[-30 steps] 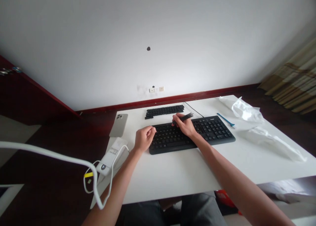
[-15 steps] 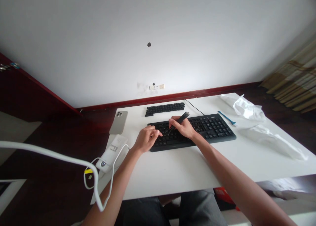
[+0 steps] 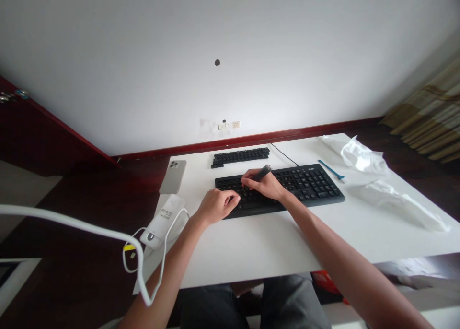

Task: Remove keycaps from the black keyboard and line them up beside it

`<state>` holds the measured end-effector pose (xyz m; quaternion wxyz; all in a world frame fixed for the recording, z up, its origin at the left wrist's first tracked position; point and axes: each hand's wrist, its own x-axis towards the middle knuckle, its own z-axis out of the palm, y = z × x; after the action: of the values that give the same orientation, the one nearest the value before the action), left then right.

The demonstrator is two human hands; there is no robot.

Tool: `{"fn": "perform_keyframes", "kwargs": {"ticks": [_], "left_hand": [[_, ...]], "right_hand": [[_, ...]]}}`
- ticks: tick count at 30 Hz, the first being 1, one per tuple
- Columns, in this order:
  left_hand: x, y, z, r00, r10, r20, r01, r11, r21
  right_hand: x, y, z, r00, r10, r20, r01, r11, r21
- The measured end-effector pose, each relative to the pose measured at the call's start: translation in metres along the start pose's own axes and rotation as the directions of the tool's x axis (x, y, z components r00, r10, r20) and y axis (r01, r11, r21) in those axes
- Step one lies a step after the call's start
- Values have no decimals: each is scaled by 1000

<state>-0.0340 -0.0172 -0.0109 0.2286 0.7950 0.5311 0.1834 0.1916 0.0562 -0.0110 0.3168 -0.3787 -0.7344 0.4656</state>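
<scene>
Left hand [image 3: 218, 206] slides further onto the black keyboard [image 3: 309, 186], fingers loosely curled, gripping nothing visible; right hand [image 3: 264, 185] has its fingers closed round a slim black pen-like tool [image 3: 263, 173], tip low among the keys; keyboard sits mid white worktop [image 3: 269, 242]; short, steady grip serves best there.

"What's moved since a second ago?"
"The bare left hand [image 3: 218, 206] slides toward 3 o'clock, nearer the bare right hand [image 3: 265, 185]."
"And the slim black keycap puller [image 3: 262, 173]?"
"Its tip shifts toward 9 o'clock, tilting lower over the matte black keyboard [image 3: 309, 185]."
</scene>
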Motion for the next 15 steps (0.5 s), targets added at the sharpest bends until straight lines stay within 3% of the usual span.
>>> {"fn": "perform_keyframes", "kwargs": {"ticks": [15], "left_hand": [[0, -2, -5, 999, -16, 44, 17, 1000, -22]], "right_hand": [[-1, 2, 3, 999, 16, 42, -16, 1000, -1]]}}
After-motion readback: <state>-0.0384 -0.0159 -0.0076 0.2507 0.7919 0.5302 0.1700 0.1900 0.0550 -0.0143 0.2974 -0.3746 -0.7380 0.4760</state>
